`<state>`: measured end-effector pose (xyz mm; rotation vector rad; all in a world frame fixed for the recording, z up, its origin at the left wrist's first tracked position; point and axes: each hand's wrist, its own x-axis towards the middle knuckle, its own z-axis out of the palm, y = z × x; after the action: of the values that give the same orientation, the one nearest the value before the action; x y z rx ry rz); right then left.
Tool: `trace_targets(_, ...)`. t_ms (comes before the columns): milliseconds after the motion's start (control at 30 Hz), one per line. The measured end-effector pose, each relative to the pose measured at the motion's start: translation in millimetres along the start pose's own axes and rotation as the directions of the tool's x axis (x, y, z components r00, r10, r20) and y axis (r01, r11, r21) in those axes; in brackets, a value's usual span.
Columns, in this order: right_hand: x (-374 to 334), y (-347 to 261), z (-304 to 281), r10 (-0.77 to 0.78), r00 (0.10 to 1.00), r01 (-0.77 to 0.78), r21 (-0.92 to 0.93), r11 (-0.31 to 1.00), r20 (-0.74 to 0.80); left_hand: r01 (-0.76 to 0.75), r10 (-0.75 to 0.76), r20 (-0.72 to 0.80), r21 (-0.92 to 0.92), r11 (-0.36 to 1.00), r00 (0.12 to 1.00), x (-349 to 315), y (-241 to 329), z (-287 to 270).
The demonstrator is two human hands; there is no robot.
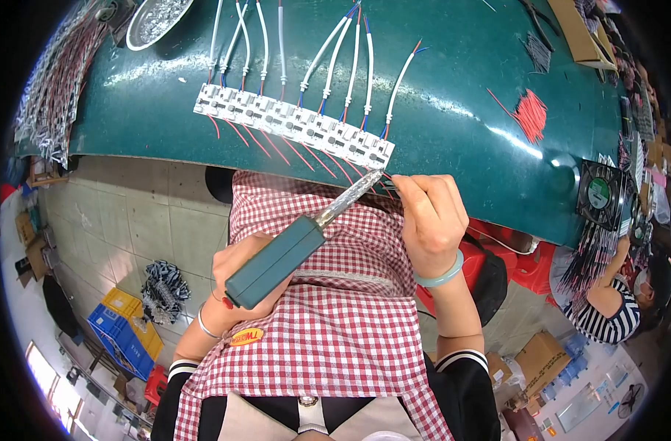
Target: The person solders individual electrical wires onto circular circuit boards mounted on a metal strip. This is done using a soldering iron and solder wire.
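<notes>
Starting at the far left, a thick bundle of wires (56, 88) lies along the edge of a green surface (460, 140), with a metal bowl (155, 23) to its right. Nearer the person, the left hand (232, 257) is wrapped around the handle of a green tool (276, 263), apparently a soldering iron. Its metal barrel slants up and rightward to the right end of a white connector strip (295, 126), which lies near the front edge of the surface. Pale sleeved cables (369, 77) run from the strip's far side; red leads (276, 148) poke out toward the person. The right hand (434, 220), apart from the left, has thumb and fingers pinched together beside the tip; what they grip is too small to tell. The step in hand looks like soldering at the strip's last position, and the next move calls for a steady tip and careful fingers near hot metal. Neighbouring leads crowd that spot and could snag. Farther right lie a pile of red pieces (530, 116), a black fan (598, 189) and, beyond the surface, a co-worker in a striped top (603, 320).
</notes>
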<state>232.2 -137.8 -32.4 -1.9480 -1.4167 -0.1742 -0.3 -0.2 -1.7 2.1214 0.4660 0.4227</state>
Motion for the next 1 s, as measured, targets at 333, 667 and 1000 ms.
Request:
trace_targets(333,2.2,-0.5,3.1,0.0,1.0,0.0,-0.019,1.0,0.0,0.055,-0.056,-0.053,-0.022,0.998,0.997,-8.7,-6.5,-2.6)
trace_targets(667,9.4,-17.2,-2.6,0.07,0.994,-0.067,-0.027,0.997,0.082,0.062,-0.115,-0.613,-0.107,0.992,0.781,-0.8,-24.7,-50.9)
trace_targets(1000,11.1,-20.5,-0.3,0.066,0.994,-0.067,0.006,0.998,0.087,-0.041,-0.225,-0.836,-0.282,0.958,0.5,83.9,-92.8,-133.2)
